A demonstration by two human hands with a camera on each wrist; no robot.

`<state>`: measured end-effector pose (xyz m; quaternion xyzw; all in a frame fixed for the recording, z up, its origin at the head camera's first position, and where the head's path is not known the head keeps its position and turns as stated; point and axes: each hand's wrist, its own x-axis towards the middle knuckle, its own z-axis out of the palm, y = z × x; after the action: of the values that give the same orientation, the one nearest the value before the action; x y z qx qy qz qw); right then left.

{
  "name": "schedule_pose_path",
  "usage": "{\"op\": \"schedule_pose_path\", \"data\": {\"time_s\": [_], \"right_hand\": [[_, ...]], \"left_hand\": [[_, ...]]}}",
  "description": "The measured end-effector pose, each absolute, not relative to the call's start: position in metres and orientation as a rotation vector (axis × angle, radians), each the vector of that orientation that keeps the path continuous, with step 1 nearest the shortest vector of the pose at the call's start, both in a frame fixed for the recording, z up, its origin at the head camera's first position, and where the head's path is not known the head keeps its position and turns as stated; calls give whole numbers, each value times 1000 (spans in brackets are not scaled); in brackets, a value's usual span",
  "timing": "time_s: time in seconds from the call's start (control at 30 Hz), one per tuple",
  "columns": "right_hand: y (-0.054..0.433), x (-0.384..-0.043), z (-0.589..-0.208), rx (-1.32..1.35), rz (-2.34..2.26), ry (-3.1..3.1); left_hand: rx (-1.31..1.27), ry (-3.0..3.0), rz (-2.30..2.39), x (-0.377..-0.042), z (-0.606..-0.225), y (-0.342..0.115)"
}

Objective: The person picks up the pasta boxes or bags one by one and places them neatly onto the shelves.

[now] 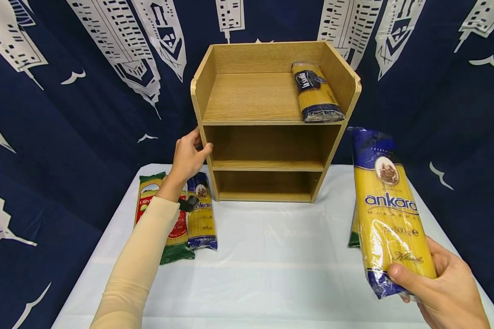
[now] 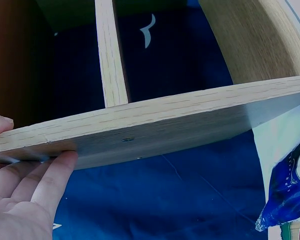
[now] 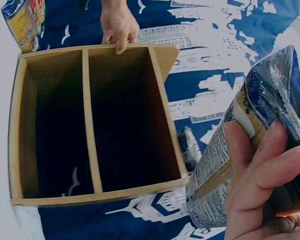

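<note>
My left hand (image 1: 189, 155) grips the left side panel of a small wooden shelf (image 1: 267, 166). In the left wrist view the thumb is on one side of the panel's edge and the fingers (image 2: 52, 182) lie against its outer face. To the right of the shelf, my right hand (image 1: 453, 281) holds a yellow-and-blue packet of Ankara pasta (image 1: 389, 201) by its lower end, its front towards the head camera. The right wrist view shows the packet's printed back (image 3: 210, 180). Another yellow-and-blue pasta packet (image 1: 318, 93) lies on the shelf's top level, at the right.
Left of the shelf, a green-and-red packet (image 1: 146, 194) and another Ankara packet (image 1: 202, 219) lie on the white table (image 1: 280, 274), partly behind my left arm. A green-edged packet (image 1: 354, 237) is mostly hidden by the held one. A dark blue patterned cloth (image 1: 66, 137) hangs behind.
</note>
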<state>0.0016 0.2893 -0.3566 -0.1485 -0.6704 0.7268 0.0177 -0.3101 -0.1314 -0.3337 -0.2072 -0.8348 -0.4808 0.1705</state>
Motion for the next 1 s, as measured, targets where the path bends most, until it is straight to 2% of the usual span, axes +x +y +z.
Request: {"op": "schedule_pose_path", "data": {"time_s": [0.5,0.8,1.0], "right_hand": [[288,1,-344,-34,2340,-1936],[267,-13,-327,31,2266,-1946],[246,-33,-315,329,2286,-1827]], "left_hand": [[-586,-2393,-1360,-313,-332,-130],[-593,-2386,-1357,-313,-329,-129],[-574,-2387,-1366,-312,-332,-132]]}}
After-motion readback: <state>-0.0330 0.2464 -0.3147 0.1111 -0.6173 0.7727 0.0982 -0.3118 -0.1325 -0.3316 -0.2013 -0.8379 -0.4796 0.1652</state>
